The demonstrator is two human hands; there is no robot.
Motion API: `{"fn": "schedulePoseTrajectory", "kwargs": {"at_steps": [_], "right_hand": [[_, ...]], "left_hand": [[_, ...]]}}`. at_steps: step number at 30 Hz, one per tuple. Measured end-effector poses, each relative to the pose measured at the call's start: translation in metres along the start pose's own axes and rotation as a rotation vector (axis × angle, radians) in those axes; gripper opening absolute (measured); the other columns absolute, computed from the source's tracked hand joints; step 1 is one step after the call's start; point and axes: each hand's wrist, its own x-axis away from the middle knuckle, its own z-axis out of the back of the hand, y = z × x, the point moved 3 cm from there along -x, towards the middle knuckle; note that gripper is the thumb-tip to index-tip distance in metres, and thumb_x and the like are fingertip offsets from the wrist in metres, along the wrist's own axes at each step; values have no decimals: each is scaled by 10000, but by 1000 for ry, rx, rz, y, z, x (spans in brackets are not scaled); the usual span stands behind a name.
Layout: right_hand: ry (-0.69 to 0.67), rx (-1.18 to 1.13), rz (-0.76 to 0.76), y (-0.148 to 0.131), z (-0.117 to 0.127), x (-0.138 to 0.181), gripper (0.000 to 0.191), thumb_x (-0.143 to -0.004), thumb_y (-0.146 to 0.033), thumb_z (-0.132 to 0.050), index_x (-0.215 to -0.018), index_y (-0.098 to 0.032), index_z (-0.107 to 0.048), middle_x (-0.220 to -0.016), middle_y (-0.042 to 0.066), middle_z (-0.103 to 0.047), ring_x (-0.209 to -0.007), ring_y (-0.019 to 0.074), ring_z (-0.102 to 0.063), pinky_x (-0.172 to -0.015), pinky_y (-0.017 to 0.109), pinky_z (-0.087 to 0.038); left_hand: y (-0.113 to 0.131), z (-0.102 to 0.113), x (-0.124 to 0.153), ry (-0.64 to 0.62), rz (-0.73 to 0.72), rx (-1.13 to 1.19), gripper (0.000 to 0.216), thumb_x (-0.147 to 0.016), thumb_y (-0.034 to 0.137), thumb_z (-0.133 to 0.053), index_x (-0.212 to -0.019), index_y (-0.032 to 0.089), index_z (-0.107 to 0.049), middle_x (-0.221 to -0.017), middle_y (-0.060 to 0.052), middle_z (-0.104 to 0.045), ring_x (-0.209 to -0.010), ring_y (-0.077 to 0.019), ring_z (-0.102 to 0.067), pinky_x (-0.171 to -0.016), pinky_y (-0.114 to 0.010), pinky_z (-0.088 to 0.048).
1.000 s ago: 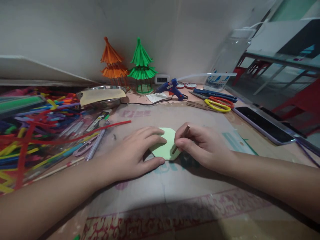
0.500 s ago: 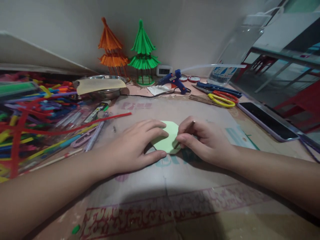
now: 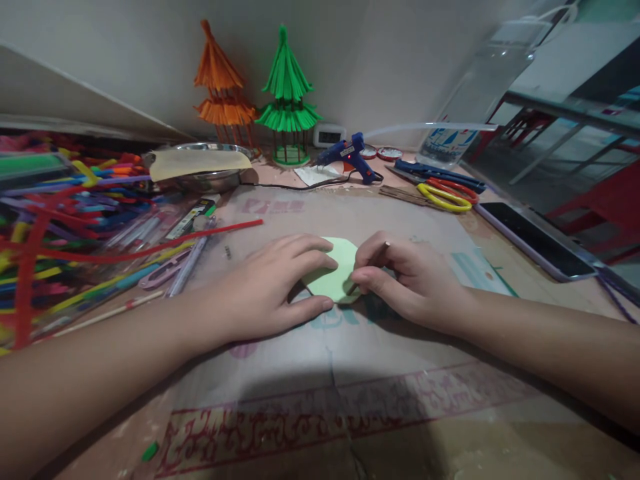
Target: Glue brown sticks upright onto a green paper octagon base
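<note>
My left hand (image 3: 265,293) presses the pale green paper piece (image 3: 334,275) flat on the bench (image 3: 350,373), fingers spread, while my right hand (image 3: 405,280) pinches a thin stick (image 3: 373,263) at its edge; I judge the shaping barely begun.

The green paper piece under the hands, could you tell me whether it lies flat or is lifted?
Flat. The green paper piece lies on the table, pressed by the left hand; the right hand holds a thin stick at its edge.
</note>
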Motion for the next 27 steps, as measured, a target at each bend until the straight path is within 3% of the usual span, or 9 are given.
{"fn": "schedulePoseTrajectory", "kwargs": {"at_steps": [27], "right_hand": [[-38,35,6,-2,-2,-2,158,-983,-294,-565,-857,-200,-546,-671,-27,-615,-583,105,-553,-561,221,-384]], "left_hand": [[1,0,-1,-6,16,15,428,-939,490,-578,-1292,248,-607,-1449,-124,-536,-1335,-334,-504,-1103,-547,-426]]}}
